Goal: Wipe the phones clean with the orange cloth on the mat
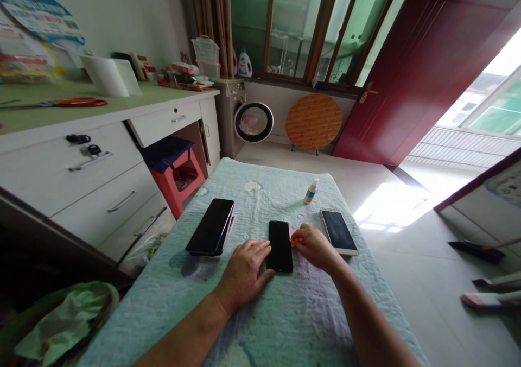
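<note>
Forearms (191, 326) angled inward, left hand (244, 272) loosely spread against black phone (280, 248), right hand (312, 245) pinching orange item (298, 241).

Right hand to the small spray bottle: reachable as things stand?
Likely yes: the spray bottle stands just beyond the right hand, with only cloth between them. Its grip is on an orange item, though, which might need setting down first.

From here I see the person's bare left hand (242, 274) and bare right hand (314, 245), both with rounded fingers (257, 248); the bare forearms (191, 326) become thicker above narrower, bare wrists (336, 267).
</note>
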{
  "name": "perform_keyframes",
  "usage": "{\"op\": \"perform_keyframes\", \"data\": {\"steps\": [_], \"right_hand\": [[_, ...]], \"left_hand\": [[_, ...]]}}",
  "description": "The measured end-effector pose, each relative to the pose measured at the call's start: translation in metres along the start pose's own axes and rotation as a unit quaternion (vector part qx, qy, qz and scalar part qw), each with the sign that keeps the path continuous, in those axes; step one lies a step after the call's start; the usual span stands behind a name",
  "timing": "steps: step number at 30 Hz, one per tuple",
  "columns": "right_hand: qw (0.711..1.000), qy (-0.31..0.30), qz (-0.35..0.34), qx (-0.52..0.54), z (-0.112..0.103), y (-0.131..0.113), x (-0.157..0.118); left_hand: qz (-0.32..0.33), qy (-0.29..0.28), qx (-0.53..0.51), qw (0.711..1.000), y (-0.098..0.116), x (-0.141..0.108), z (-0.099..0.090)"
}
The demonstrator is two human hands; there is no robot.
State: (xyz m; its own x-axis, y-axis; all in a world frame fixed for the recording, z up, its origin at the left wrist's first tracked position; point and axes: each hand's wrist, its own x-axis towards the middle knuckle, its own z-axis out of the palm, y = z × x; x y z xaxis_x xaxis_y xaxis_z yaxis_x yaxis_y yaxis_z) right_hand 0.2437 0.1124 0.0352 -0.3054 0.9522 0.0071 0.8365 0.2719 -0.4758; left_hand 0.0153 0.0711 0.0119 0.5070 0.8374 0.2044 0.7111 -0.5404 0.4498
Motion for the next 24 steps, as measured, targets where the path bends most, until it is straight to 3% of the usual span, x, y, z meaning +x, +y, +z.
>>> {"op": "perform_keyframes", "data": {"steps": [8,15,20,22,24], "right_hand": [[0.99,-0.123,-0.03,0.059,-0.018,-0.008,-0.01],[0.965,-0.216,0.008,0.145,-0.022,-0.009,-0.016],[0.949,-0.28,-0.037,0.14,-0.026,-0.006,-0.017],[0.949,-0.272,-0.051,0.151,-0.026,-0.004,-0.016],[0.962,-0.2,-0.03,0.183,-0.022,-0.001,-0.011]], "left_hand": [[0.0,0.008,-0.005,1.0,0.0,0.0,0.0],[-0.003,0.008,-0.002,1.0,0.001,0.0,0.001],[-0.008,0.008,0.004,1.0,0.002,-0.001,0.0],[-0.008,0.009,0.001,1.0,0.002,-0.001,0.0],[-0.006,0.011,-0.004,1.0,0.002,-0.001,0.0]]}}
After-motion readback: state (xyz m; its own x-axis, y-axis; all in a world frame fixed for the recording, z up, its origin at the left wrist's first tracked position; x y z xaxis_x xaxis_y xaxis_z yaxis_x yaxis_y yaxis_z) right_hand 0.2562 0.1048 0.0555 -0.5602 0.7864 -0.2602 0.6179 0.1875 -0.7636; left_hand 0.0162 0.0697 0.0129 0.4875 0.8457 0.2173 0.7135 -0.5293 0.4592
